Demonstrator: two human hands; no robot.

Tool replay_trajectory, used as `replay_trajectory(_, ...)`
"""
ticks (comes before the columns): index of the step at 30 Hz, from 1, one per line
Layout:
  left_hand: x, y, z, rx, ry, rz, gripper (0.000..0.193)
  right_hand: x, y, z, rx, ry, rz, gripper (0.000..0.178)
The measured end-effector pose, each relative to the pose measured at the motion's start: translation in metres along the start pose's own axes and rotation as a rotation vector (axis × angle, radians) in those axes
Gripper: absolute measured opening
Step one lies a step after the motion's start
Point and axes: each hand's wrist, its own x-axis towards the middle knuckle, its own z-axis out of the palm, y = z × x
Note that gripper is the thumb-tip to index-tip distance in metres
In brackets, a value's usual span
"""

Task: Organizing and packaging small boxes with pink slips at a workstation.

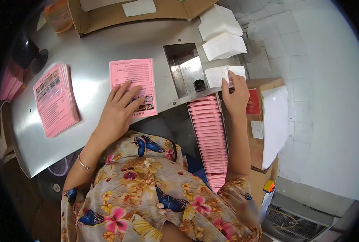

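My left hand (pixel 121 104) lies with its fingers spread on a pink printed sheet (pixel 132 69), pressing it flat on the metal table. Rows of text and small pictures cover the sheet, and its lower edge reaches the table's front edge. Off to the right, my right hand (pixel 236 92) pinches at a stack of white folded papers (pixel 215 76) with its thumb and forefinger. How many papers are between the fingertips I cannot tell. Beside that forearm runs a long narrow tray packed with a row of pink folded packets (pixel 209 139).
On the left of the metal table (pixel 89 52) stands a pile of pink printed sheets (pixel 55 101). A rectangular opening (pixel 184 68) lies right of centre. More white paper stacks (pixel 224 46), a cardboard box (pixel 143 18) at the back and another box (pixel 255 131) at right surround it.
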Motion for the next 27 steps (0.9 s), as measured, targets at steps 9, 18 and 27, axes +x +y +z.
replay_trajectory(9,-0.0008,0.0019,0.0000,-0.016,-0.018,0.021,0.050,-0.0009,0.0018,-0.0008,0.100,0.001,0.052,0.024)
replay_trajectory(18,0.0009,0.0043,-0.0022,-0.023,-0.035,0.029,0.051,-0.0020,0.0067,0.0034,0.020,0.025,0.002,0.029)
replay_trajectory(27,0.0011,0.0051,-0.0032,-0.032,-0.047,0.021,0.054,-0.0005,0.0002,-0.0013,0.068,-0.045,0.045,0.036)
